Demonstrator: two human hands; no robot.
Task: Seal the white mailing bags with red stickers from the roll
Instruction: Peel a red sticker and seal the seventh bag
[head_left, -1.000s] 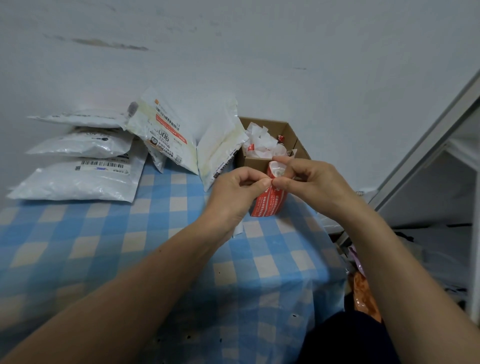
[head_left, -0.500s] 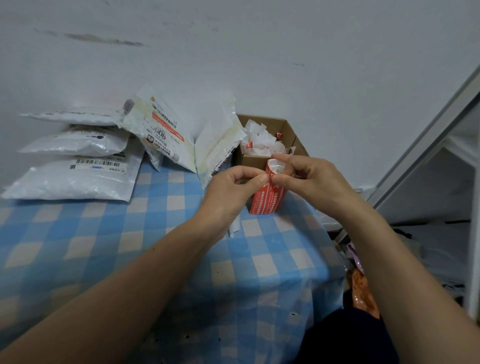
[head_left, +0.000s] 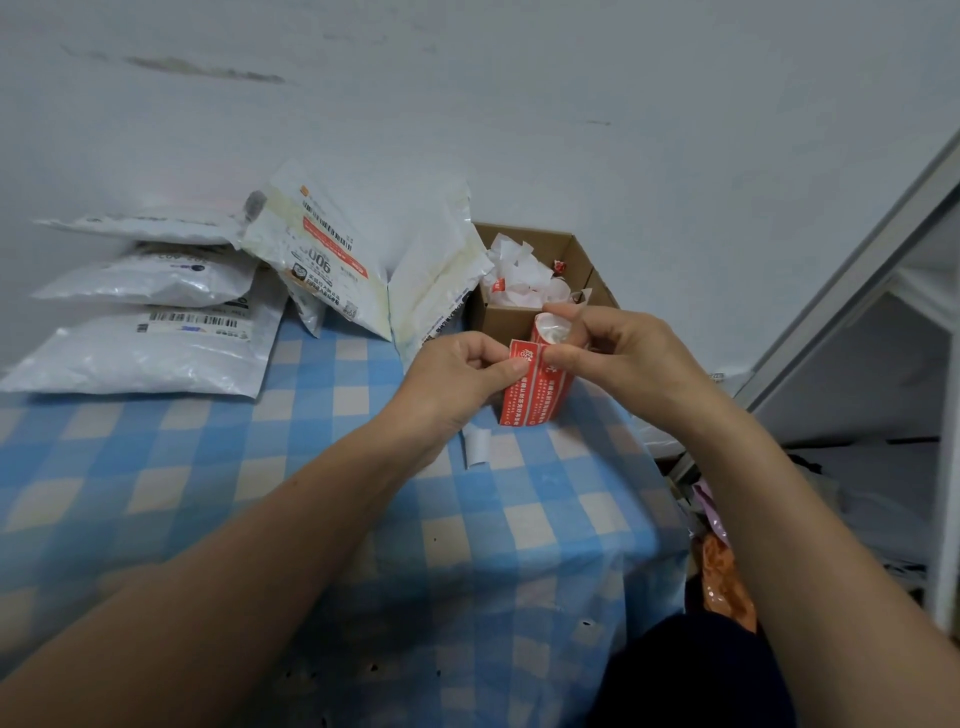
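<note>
1. Left hand (head_left: 457, 379): I see thumb and forefinger pressed together, pinching the free edge of a red sticker (head_left: 521, 355). The remaining fingers are curled under the palm.
2. Right hand (head_left: 623, 358): it grips the sticker roll (head_left: 543, 387). The thumb lies against the roll's red side and the fingers curl over its open top end.
3. The two hands meet at the roll, thumb tip near thumb tip. The sticker is partly lifted from the roll's left side and remains attached to it.
4. Sticker roll: red with white print, held roughly upright with a slight tilt, just in front of the cardboard box (head_left: 511, 318). I cannot tell whether its lower end touches the tablecloth (head_left: 260, 467).
5. A short curled white backing strip (head_left: 477, 447) lies on the cloth just below the left hand.
6. The box stands open and holds crumpled white paper scraps (head_left: 519, 270).
7. Mailing bags (head_left: 145, 358): three white bags are stacked flat at the far left of the table. Two more (head_left: 332, 260) lean against the wall (head_left: 571, 104), between the stack and the box, the nearer one touching the box.
8. The tablecloth is a blue and white check.
9. To the right of the table stands a pale metal frame (head_left: 857, 260); an orange bag (head_left: 722, 582) lies low beside the table edge.
</note>
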